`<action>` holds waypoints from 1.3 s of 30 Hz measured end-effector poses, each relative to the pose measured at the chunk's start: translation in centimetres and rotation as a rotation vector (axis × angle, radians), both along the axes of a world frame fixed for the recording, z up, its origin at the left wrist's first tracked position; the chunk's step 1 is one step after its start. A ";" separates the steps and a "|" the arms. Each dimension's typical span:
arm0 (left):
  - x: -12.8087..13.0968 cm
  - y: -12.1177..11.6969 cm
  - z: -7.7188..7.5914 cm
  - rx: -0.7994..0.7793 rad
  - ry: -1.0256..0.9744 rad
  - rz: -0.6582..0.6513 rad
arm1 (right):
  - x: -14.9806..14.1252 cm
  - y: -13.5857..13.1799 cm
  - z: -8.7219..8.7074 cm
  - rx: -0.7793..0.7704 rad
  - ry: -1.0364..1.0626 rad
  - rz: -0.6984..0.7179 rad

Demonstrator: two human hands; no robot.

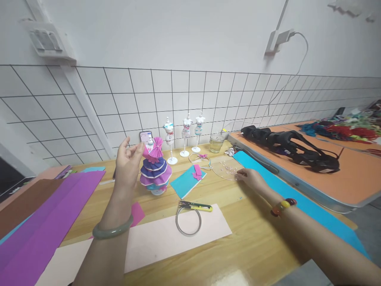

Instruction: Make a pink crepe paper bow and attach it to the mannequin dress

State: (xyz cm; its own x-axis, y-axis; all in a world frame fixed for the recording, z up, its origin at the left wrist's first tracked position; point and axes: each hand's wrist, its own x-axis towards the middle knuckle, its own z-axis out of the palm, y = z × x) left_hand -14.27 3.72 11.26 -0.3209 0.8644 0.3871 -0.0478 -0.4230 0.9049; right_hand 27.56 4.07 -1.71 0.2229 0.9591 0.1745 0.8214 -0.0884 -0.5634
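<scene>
My left hand (129,155) pinches the pink edge at the top of a paper doll dress (155,174) on a small mannequin. The dress has tiered purple, navy and blue ruffles, and a pink pleated fan (158,147) sits on its bodice. Off to the right, my right hand (251,178) rests its closed fingertips at the edge of a clear round plate (220,171) of small pale beads (230,169). Whatever those fingertips hold is too small to make out. Between the hands lies a teal paper piece (186,182) with a pink scrap (197,172) on it.
Three white mannequins (186,133) stand at the back beside a glass cup (216,143). Thread snippers (196,205) and a metal ring (188,221) lie on pale pink paper (160,244). Purple paper (56,214) is at left; blue paper (285,194) borders an orange board (351,178).
</scene>
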 end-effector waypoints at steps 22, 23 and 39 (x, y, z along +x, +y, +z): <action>0.1 0.1 -0.8 0.045 0.171 -0.078 | -11.9 -0.2 7.9 0.165 0.489 0.264; 0.1 0.1 -0.9 0.049 0.184 -0.072 | -12.9 -0.1 8.4 0.161 0.566 0.283; 2.0 -2.9 0.7 0.464 0.339 0.288 | -14.0 -1.6 8.1 -0.275 1.480 0.605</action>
State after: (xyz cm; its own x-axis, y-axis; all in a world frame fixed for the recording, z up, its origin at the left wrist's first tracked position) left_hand -12.22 0.78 11.94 -0.3088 0.4799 0.8212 0.3825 -0.7278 0.5692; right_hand 13.52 2.50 6.39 -0.3701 0.9288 -0.0205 -0.4460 -0.1970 -0.8731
